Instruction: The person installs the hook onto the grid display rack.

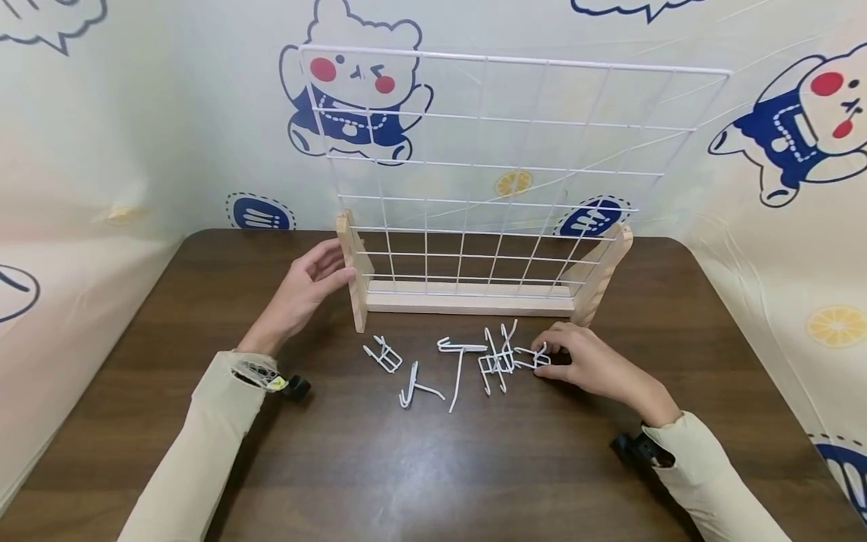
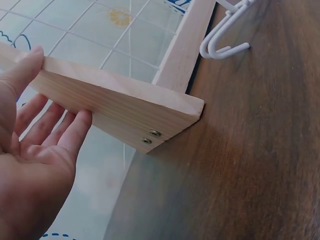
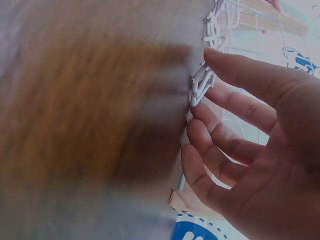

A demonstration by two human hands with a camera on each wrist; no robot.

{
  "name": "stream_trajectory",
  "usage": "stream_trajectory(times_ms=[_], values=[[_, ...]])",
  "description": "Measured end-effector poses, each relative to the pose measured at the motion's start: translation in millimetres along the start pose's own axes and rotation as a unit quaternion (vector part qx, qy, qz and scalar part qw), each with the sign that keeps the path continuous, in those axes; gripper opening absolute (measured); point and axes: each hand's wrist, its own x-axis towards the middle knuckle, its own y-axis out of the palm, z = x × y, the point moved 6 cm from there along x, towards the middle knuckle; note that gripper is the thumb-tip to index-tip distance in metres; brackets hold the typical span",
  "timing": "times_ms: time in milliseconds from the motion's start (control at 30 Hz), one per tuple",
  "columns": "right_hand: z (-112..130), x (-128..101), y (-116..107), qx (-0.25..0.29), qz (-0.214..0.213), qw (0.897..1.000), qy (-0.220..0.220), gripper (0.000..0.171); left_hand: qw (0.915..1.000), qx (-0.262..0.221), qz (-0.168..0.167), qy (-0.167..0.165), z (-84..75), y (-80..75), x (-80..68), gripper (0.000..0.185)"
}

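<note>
A white wire grid panel stands upright in a wooden base at the middle of the table. My left hand rests against the base's left wooden foot. Its thumb lies along the top edge and its straight fingers lie against the lower edge. Several white wire hooks are scattered in front of the base. My right hand pinches one hook at the right end of the pile, between thumb and fingertips, low on the table.
The dark wooden table is walled by a cartoon-printed cloth backdrop on three sides. One loose hook lies just in front of the base near the left foot. Bare tabletop lies in front of the hooks.
</note>
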Motion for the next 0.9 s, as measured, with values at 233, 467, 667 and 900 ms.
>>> stream_trajectory(times_ms=[233, 467, 667, 900], values=[[3.9, 2.1, -0.4, -0.014, 0.006, 1.000, 0.003, 0.028, 0.9999, 0.012, -0.003, 0.000, 0.2, -1.1, -0.5, 0.052], [5.4, 3.8, -0.1, -0.018, 0.005, 1.000, 0.009, 0.025, 0.9998, 0.019, -0.001, 0.008, -0.4, -0.9, -0.2, 0.052], [3.4, 2.5, -1.6, -0.012, 0.009, 1.000, 0.024, 0.022, 0.9998, 0.019, -0.002, 0.007, 0.5, 0.2, 0.9, 0.052], [3.3, 0.2, -5.9, -0.012, 0.013, 0.999, 0.037, 0.022, 0.9997, 0.023, 0.002, 0.004, 0.1, 0.3, 1.6, 0.052]])
